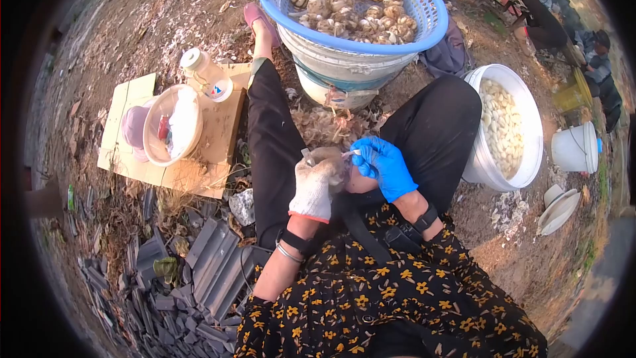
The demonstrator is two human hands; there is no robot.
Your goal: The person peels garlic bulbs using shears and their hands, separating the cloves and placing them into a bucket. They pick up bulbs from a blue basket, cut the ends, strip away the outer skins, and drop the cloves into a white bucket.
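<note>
My left hand (317, 182), in a dirty white knit glove with a red cuff, is curled closed above my lap, with a small metallic piece at its thumb side. My right hand (384, 167), in a blue glove, pinches a small whitish piece (354, 153) beside the left hand's fingers. Beyond both hands lies a heap of papery peelings (331, 124) on the ground. Garlic bulbs (341, 3) fill a blue basket (434, 10), which rests on a large white tub (344, 69). Peeled cloves (500, 126) sit in a white bucket (532, 103) to the right.
At the left, cardboard (215, 126) bears a bottle (209, 76) and a small basket (151, 134). Broken grey tiles (215, 268) lie at lower left. Another white bucket (571, 150) and a person (599, 66) are at far right. My knees flank the peelings.
</note>
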